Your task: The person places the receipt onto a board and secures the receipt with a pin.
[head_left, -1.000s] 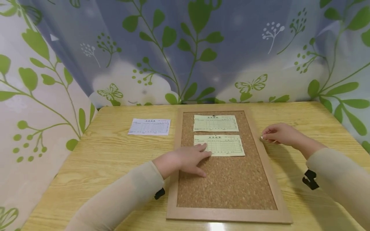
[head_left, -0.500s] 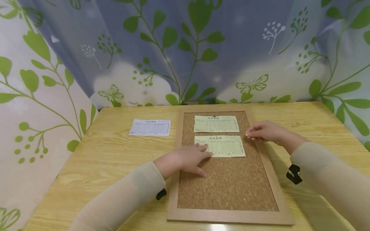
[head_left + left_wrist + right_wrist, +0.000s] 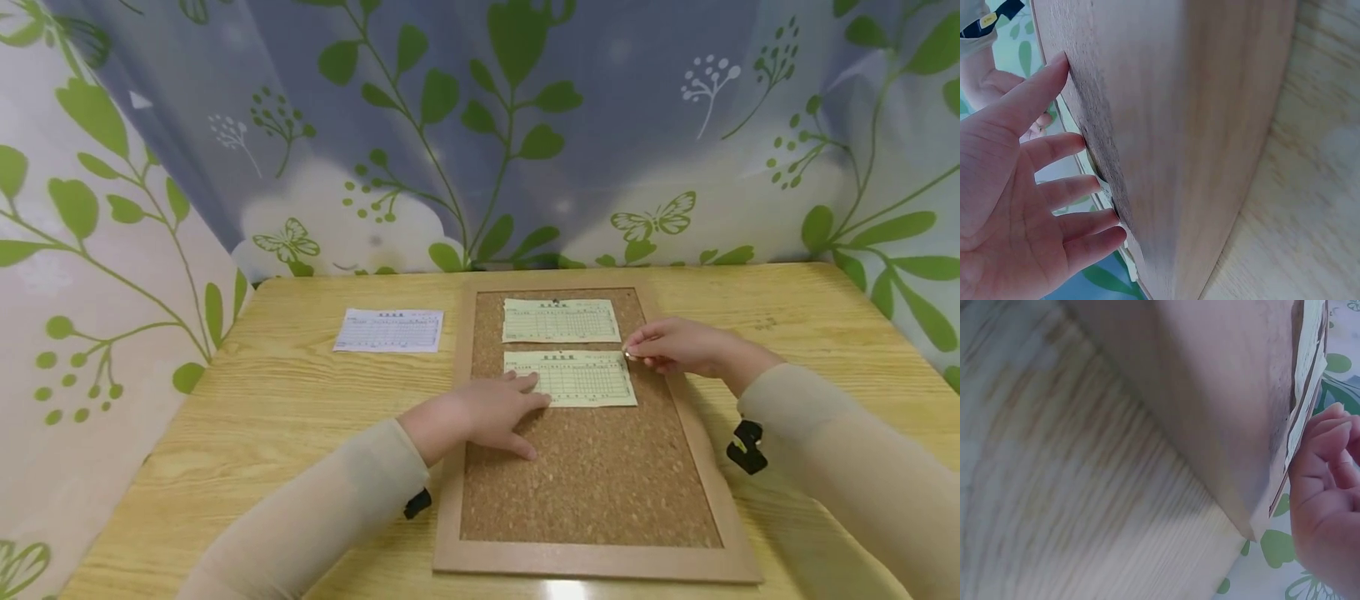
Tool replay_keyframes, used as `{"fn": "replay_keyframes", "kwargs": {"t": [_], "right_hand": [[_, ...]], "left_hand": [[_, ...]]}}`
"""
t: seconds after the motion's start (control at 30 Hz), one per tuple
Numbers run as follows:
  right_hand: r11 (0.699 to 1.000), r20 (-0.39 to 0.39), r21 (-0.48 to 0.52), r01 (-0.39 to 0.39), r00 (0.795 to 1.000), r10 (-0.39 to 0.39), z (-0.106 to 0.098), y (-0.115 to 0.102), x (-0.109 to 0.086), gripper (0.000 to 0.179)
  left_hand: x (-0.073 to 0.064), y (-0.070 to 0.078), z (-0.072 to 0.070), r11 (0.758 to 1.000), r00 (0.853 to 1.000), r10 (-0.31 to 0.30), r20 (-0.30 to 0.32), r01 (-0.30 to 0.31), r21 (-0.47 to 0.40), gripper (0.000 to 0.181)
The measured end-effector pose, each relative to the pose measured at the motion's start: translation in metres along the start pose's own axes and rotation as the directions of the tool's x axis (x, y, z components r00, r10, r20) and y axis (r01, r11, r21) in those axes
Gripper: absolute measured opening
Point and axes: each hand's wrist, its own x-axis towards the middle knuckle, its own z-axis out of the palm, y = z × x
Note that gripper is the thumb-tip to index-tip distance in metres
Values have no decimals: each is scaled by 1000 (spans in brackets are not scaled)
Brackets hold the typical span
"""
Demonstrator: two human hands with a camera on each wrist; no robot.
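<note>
On the framed cork board (image 3: 585, 492) lie two pale yellow printed slips, one above the other. My left hand (image 3: 487, 417) rests with spread, straight fingers on the left part of the lower slip (image 3: 592, 379) and on the cork below it. Between thumb and finger, my right hand (image 3: 686, 346) pinches a small shiny thumbtack (image 3: 627, 354) at that slip's top right corner. Whether its point has entered the paper cannot be seen. A dark tack (image 3: 556, 302) sits at the top middle of the upper slip (image 3: 558, 323), and a small dark spot marks the lower slip's top edge.
A white printed slip (image 3: 390, 331) lies on the wooden table (image 3: 300, 417), left of the board. The board's raised wooden frame (image 3: 600, 558) runs all round the cork. Behind the table hangs a leaf-patterned cloth (image 3: 450, 150).
My right hand has moved left from beyond the board's right edge to the lower slip's top right corner, carrying the thumbtack. The left hand has stayed on the slip.
</note>
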Motion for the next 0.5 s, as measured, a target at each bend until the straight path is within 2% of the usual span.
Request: {"fn": "replay_keyframes", "kwargs": {"t": [0.13,0.5], "right_hand": [[999,61,38,31,998,-33,1,-1,7,27],[996,14,53,-71,997,71,18,-18,21,20]], "left_hand": [[-1,-1,0,1000,1000,-4,4,4,12,76],[0,-1,1,1000,1000,2,2,-2,4,76]]}}
